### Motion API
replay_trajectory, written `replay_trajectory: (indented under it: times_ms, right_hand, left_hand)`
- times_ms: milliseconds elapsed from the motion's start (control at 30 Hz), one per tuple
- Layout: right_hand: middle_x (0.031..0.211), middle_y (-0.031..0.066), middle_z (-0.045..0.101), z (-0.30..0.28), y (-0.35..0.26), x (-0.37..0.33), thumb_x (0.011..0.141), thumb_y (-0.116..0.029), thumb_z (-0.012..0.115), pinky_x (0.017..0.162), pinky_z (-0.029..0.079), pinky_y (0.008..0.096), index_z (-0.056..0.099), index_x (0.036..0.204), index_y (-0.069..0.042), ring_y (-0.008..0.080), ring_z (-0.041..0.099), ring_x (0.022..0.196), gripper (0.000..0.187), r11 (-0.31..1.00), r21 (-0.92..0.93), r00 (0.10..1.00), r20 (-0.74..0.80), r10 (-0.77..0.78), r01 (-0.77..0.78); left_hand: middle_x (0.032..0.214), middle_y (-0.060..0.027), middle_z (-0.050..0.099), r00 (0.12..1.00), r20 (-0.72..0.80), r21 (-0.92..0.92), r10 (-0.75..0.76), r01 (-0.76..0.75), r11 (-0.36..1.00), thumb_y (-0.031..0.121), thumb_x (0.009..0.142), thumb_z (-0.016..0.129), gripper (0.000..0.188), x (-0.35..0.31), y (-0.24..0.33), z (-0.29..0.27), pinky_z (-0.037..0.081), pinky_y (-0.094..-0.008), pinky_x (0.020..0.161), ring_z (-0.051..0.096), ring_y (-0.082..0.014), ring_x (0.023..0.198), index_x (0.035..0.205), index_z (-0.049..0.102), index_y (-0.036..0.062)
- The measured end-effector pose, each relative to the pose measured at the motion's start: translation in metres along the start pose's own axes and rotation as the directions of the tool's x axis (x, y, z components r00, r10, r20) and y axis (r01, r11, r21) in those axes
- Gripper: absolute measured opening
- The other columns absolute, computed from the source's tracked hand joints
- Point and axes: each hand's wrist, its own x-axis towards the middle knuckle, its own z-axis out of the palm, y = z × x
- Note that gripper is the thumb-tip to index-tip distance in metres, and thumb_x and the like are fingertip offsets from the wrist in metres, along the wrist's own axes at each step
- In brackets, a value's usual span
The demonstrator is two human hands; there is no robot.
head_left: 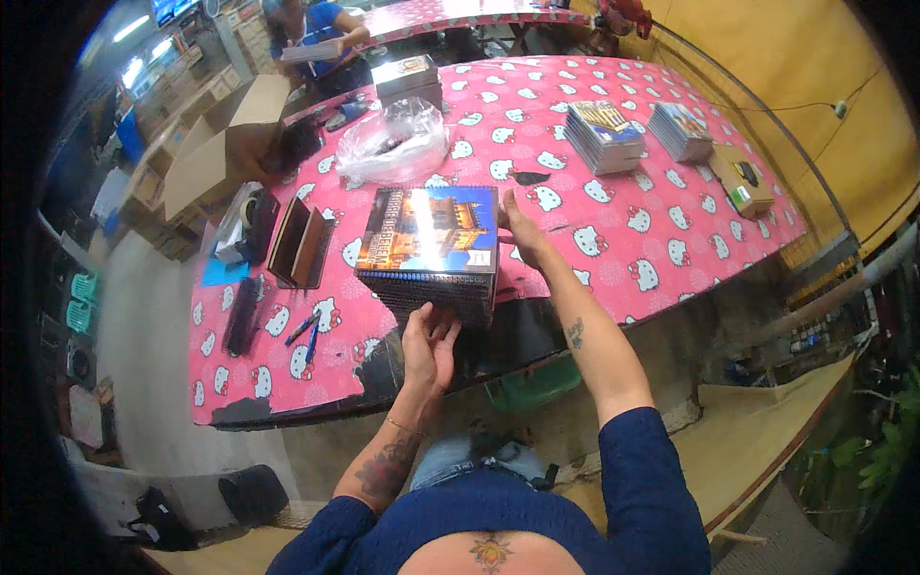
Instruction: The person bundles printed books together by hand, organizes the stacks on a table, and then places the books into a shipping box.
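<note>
A thick stack of spiral-bound books (428, 235) stands at the near edge of the table, its glossy top cover showing a lit building under a blue sky. The dark coil bindings face me. My left hand (428, 350) grips the stack low on its near side, the fingers bent against the coils and partly hidden below. Along the right side lies my right hand (518, 230), thumb up by the far corner and fingers against the edges of the books.
Left of the stack are a brown upright holder (295, 245), a tape dispenser (257, 220), loose black coils (243, 316) and pens (305, 335). Beyond lie a clear plastic bag (395, 144) and more book stacks (606, 139). An open carton (225, 149) stands far left; another person (311, 38) holds papers.
</note>
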Motion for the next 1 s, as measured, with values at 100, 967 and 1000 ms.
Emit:
replay_trajectory:
  times_ms: [100, 967, 1000]
  right_hand:
    - [0.137, 0.0147, 0.049, 0.002, 0.004, 0.014, 0.082, -0.085, 0.020, 0.104, 0.035, 0.0483, 0.044, 0.140, -0.006, 0.0279, 0.044, 0.128, 0.101, 0.999, -0.024, 0.999, 0.037, 0.033, -0.032]
    - [0.145, 0.0155, 0.033, -0.048, -0.017, -0.126, 0.085, -0.051, 0.067, 0.110, 0.029, 0.0372, 0.008, 0.149, -0.006, 0.0258, 0.036, 0.132, 0.098, 0.934, 0.195, 0.729, 0.679, 0.092, -0.299]
    - [0.147, 0.0188, 0.028, -0.062, -0.017, -0.128, 0.082, -0.042, 0.072, 0.112, 0.025, 0.0389, 0.002, 0.151, -0.006, 0.0285, 0.032, 0.135, 0.105, 0.909, 0.208, 0.693, 0.713, 0.112, -0.361]
  left_hand:
    - [0.101, -0.0080, 0.058, 0.998, -0.060, -0.022, 0.024, -0.026, 0.999, 0.025, 0.087, 0.063, 0.022, 0.002, 0.002, 0.002, 0.045, -0.0443, 0.097, 0.054, -0.0255, 0.101, 0.099, 0.057, 0.0076]
    - [0.124, -0.0138, 0.057, 0.893, -0.033, 0.440, 0.449, -0.390, 0.809, 0.033, 0.080, 0.068, 0.072, -0.090, -0.059, 0.074, 0.051, -0.0367, 0.093, 0.060, -0.0224, 0.109, 0.135, 0.039, -0.0023]
    - [0.128, -0.0146, 0.054, 0.895, 0.004, 0.449, 0.446, -0.400, 0.799, 0.033, 0.079, 0.069, 0.076, -0.094, -0.067, 0.091, 0.050, -0.0373, 0.094, 0.059, -0.0239, 0.112, 0.138, 0.035, -0.0020]
